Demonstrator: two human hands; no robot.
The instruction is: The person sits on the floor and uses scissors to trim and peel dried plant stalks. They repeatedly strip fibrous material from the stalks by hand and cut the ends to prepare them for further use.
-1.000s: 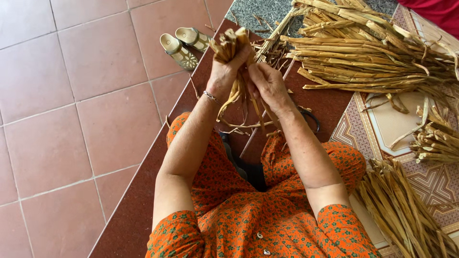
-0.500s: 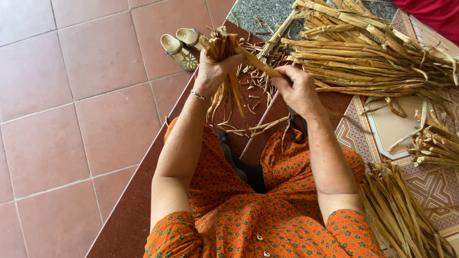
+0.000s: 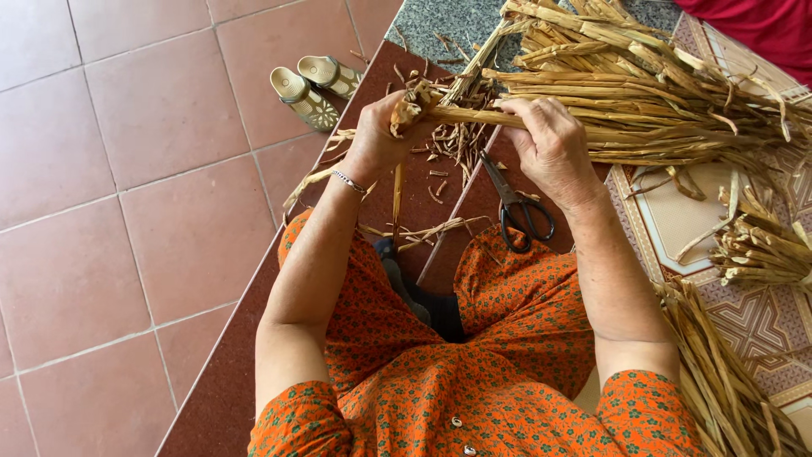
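My left hand (image 3: 378, 135) grips the cut end of a bundle of dried, straw-coloured plant stalks (image 3: 461, 115), held level above a dark red step. My right hand (image 3: 550, 145) is closed around the same bundle a little further along, to the right. The bundle's far end runs into a big heap of the same dried stalks (image 3: 651, 85) at the upper right. Black-handled scissors (image 3: 516, 203) lie on the step just below my right hand, near my knees in orange patterned cloth.
A pair of beige slippers (image 3: 315, 86) sits on the terracotta tile floor at the upper left. Loose stalk scraps (image 3: 423, 228) litter the step. More stalks lie on a patterned mat at right (image 3: 761, 245) and beside my right leg (image 3: 727, 389).
The bundle was upright in my left hand with the right hand beside it. Now it lies level, and my right hand has slid right along the stalks.
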